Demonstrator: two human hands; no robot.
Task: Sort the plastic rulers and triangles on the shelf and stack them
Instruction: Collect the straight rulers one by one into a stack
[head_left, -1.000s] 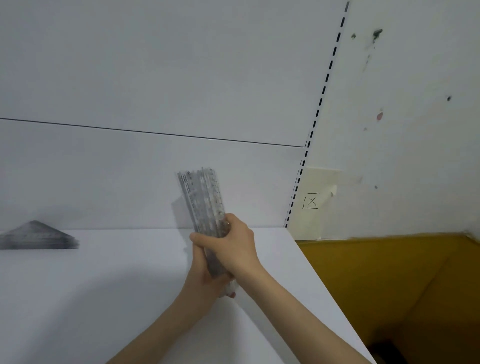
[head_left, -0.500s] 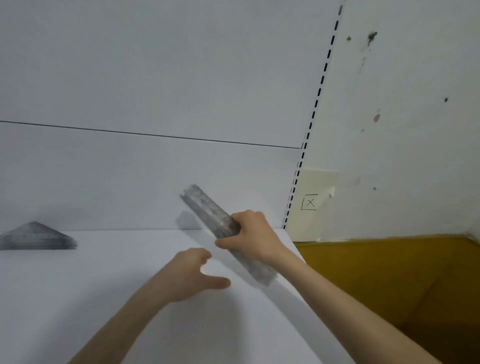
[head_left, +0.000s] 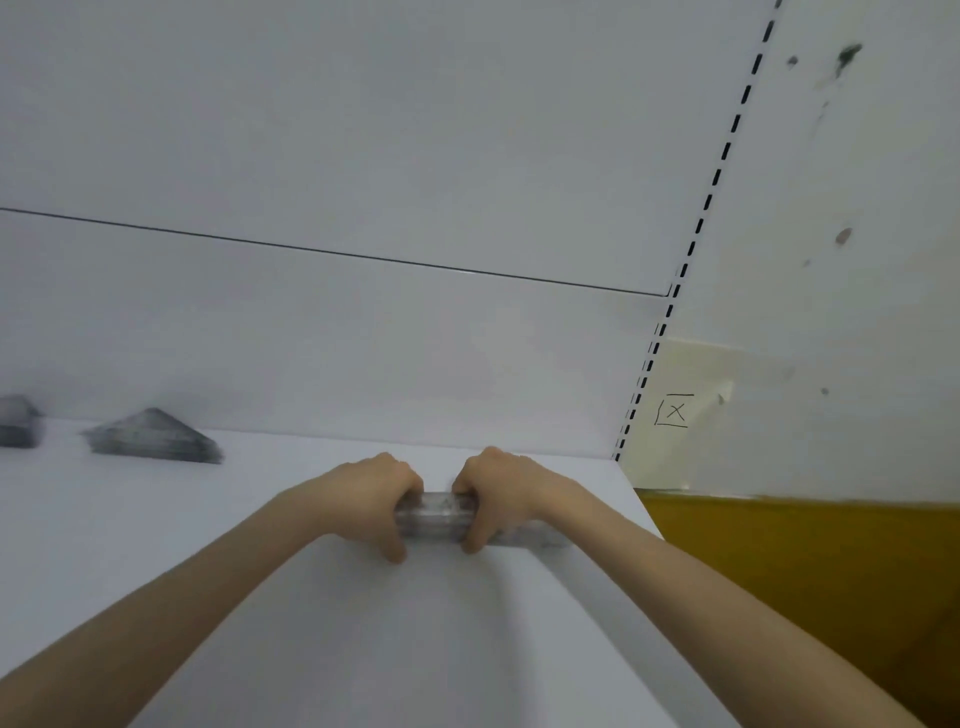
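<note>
Now your bundle of rulers (head_left: 439, 514) lies flat on the shelf (head_left: 363, 649), its length running across you. Half a second ago the right grip (head_left: 506, 493) alone held it tilted in the air, and the left grip (head_left: 371, 499) hung open beside it. Both are on it now. The left grip curls over the bundle's left end with the thumb at the near edge. The right grip clamps just right of the middle, and the bundle's right end pokes out past it. I judge you're squaring the rulers and setting them down as one pile, so that part of the sort looks nearly finished.

A stack of triangles (head_left: 156, 439) sits well apart to the left, against the back panel. Another dark stack (head_left: 18, 428) is cut off at the left edge and too blurred to name. Mind the shelf's right edge, which is near the bundle's free end. Beyond it are a slotted upright (head_left: 727, 156) and a paper note (head_left: 675, 410) on the wall.
</note>
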